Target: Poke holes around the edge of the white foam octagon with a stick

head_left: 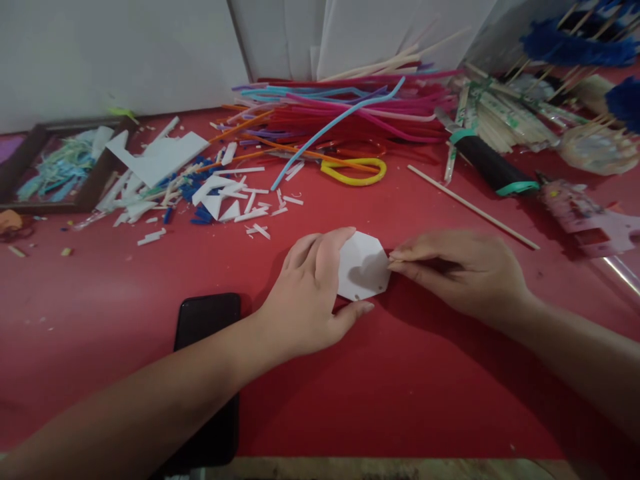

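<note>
white piece (364,260), count 1: many-sided, on or just above the red table (310,413), between the two hands. dark holes (357,297) near its lower edge: 2 visible.

left hand (305,303): fingers curved over the piece's left side, thumb just by the lower edge; the piece sat in that narrow span, probably so that it could not slide. right hand (467,277): thumb and forefinger pinched together on a pale bit (391,261) at the right edge; what it was, could not tell. the tight pinch suggested fine work at the rim.

nearby: 1 loose stick (473,207), slanting, within right-hand reach. 1 black phone (207,320), partly beneath the left forearm. white scraps (217,190), too heaped to count, likely pushed aside to free the working spot.

farther: 1 yellow scissor handle (355,180) below the pipe cleaners (300,123), uncountable, with 1 light-blue one (331,123) lying across the top. 1 black-and-teal cutter (483,160); 1 pink tool (580,217), perhaps a glue gun. 1 brown frame (89,192) at far left, shreds (63,167) inside it, perhaps corralled there.
</note>
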### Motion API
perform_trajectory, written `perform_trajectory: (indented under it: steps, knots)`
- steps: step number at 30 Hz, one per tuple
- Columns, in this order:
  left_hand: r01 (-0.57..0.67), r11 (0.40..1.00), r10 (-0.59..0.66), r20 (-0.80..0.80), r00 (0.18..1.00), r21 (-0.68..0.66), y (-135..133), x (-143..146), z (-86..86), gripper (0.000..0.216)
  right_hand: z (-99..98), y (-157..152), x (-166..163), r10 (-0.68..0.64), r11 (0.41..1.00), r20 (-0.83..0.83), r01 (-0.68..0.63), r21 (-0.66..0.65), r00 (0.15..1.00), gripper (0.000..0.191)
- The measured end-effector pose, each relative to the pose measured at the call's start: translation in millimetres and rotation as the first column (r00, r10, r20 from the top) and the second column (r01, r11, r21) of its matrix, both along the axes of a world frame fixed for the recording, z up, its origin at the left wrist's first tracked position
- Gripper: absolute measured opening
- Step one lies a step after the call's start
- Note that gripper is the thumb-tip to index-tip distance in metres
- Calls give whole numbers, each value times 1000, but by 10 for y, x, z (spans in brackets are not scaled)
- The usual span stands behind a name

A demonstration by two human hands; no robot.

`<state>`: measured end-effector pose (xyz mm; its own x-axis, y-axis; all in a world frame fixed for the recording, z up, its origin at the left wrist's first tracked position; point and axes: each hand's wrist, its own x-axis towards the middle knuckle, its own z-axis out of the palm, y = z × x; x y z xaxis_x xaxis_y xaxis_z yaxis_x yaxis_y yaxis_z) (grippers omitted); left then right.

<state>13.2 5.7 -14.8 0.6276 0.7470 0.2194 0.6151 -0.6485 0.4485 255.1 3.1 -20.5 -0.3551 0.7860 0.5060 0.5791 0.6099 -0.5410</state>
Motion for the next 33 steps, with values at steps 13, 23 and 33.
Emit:
perform_trajectory:
  steps: [13, 23, 33]
  knots:
    - [-19, 999, 19, 3, 1000, -35, 7, 2, -1, 84, 20, -30, -32, 4, 1000, -39, -5, -18, 999, 12]
    - [-13, 1000, 13, 2, 1000, -19, 6, 4, -7, 82, -7, -16, -1, -14, 1000, 18, 14, -9, 1000, 5]
    - [-19, 999, 19, 8, 1000, -49, 5, 5, 10, 80, -17, -40, -8, -37, 999, 3, 37, -39, 999, 9]
